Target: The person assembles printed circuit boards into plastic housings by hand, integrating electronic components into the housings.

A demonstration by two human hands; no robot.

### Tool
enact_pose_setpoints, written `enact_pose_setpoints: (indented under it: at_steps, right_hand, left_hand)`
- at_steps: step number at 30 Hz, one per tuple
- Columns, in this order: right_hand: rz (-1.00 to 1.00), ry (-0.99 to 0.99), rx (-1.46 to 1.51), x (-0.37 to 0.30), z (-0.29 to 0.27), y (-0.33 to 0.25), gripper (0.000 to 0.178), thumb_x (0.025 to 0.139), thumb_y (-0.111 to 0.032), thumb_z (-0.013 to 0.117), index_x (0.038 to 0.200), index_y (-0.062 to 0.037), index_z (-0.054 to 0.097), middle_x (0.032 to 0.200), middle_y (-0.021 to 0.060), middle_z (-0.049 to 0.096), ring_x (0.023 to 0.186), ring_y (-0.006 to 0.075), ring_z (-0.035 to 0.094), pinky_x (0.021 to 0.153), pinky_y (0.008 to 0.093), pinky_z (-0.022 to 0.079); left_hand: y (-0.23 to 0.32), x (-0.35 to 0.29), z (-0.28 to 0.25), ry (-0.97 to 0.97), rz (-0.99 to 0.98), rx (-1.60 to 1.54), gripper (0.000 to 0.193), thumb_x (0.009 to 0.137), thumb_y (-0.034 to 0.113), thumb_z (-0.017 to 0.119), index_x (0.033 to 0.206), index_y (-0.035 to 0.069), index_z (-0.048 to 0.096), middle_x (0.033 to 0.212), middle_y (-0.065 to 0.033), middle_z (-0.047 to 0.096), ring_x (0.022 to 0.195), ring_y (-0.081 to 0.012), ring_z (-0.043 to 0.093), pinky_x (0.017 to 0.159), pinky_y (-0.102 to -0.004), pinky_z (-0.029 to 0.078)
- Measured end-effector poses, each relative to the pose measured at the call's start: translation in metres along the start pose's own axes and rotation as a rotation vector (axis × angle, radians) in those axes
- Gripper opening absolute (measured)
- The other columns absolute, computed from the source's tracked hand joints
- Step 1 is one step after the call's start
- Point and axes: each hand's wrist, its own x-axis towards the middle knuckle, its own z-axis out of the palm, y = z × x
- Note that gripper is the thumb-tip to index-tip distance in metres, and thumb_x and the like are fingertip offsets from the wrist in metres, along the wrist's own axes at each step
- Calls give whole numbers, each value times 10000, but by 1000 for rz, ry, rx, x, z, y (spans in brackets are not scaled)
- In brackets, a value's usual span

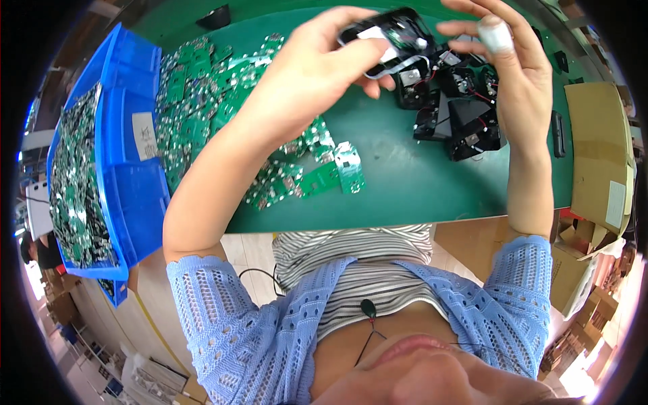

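Observation:
In my left hand [317, 64] is a black plastic housing [417, 30], tilted, with its inside facing up. My thumb presses on its near side, beside a white patch, and some wiring shows within. My right hand [526, 84] hovers just right of it, fingers apart and slightly blurred, with nothing visible between them. A white wrap [496, 35] covers one digit of that hand. Below and between both hands lies a cluster of black plastic housings [466, 118] with thin red wires and metal pieces.
Many green circuit boards [202, 88] spread over the left of the green table [391, 196]. Left of them, a blue bin [131, 182] stands beside a heap of more boards [81, 189]. A cardboard box [594, 148] is at the right edge. A small black part [558, 133] lies near it.

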Motion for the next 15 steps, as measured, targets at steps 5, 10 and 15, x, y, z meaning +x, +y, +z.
enact_pose_setpoints:
  at_steps: [5,10,15]
  right_hand:
    - [-66,-566,-772,-71,44,21,542,659,-258,715,1109,-66,481,968,100,530,853,248,565,650,321,504]
    - [-164,-661,-955,-112,70,15,546,654,-259,701,1083,-19,465,963,117,446,882,260,501,630,319,497]
    - [-249,-505,-912,-111,67,26,295,718,-154,629,964,-28,526,857,93,479,805,241,526,614,331,482]
  left_hand:
    - [-19,-22,-27,366,165,-14,281,875,150,522,1079,-42,494,877,-123,607,724,-163,601,649,-263,491]
    - [-21,-32,-26,416,78,-9,246,886,119,490,1076,-37,485,881,-132,608,737,-170,607,664,-274,492]
    - [-26,-30,-21,434,50,-66,229,882,118,494,1062,-24,494,845,-131,623,677,-154,613,594,-256,498]
